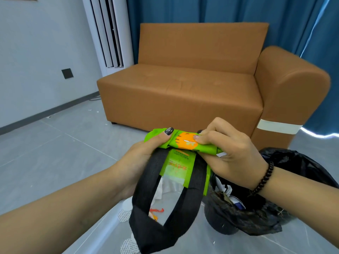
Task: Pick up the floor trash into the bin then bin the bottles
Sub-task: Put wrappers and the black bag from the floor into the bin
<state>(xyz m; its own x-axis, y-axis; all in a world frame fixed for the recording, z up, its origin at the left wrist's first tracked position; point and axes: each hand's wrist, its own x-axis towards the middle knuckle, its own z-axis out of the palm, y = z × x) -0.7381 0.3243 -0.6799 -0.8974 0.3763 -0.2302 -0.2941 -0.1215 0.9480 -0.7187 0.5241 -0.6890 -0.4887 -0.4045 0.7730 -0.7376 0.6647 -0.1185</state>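
1. The green bag (185,143), a crumpled cloth or plastic tote with an orange print and wide black strap handles (152,204), is held up in front of the person, just left of and above the bin's mouth; it is not yet inside.
2. The left hand (146,154) grips the bag's left end, thumb pressed over the top; the right hand (227,149) pinches and clutches its right end, fingers curled round the bunched material.
3. The bin (244,213), lined with a black bag, stands on the floor at lower right and already holds some scraps, white and dark pieces, so part of the floor pick-up looks done.
4. Still on the floor: white crumpled paper (161,189), an orange scrap (156,210) seen through the strap loop, round white pads (124,215), and small white bits (91,110) near the wall.
5. No bottles are in view, so the bottle step seems untouched, though this cannot be confirmed.
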